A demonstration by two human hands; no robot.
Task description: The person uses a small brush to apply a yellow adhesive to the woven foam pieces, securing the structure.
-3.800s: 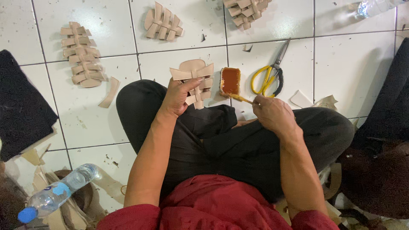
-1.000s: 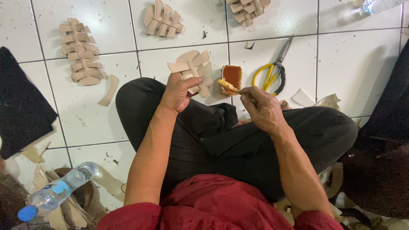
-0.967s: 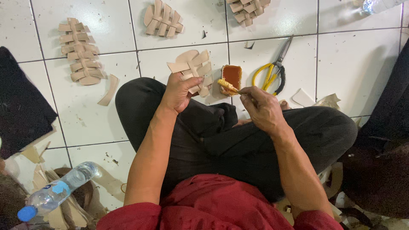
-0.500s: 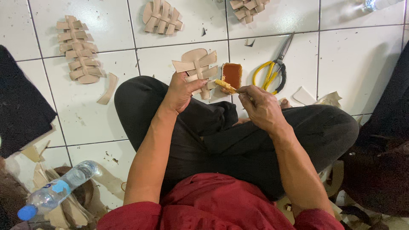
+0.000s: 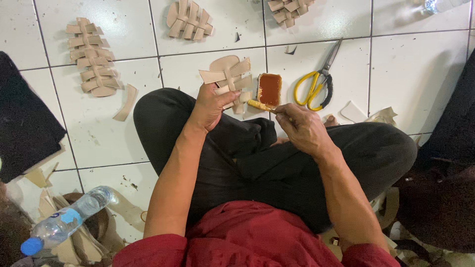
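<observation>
Overhead, three woven pieces [image 5: 91, 63] aground

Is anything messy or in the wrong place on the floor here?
A little. Small offcut scraps lie loose on the white tiles, and a water bottle lies tipped on its side. The scissors lie open. Nothing looks spilled.

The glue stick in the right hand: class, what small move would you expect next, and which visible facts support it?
Probably a short stroke of the glue stick onto the woven strap piece. The right hand holds the stick with its tip right beside the piece, which the left hand holds up. The open glue tin sits just behind the tip, so a dip for more glue is possible instead.
</observation>
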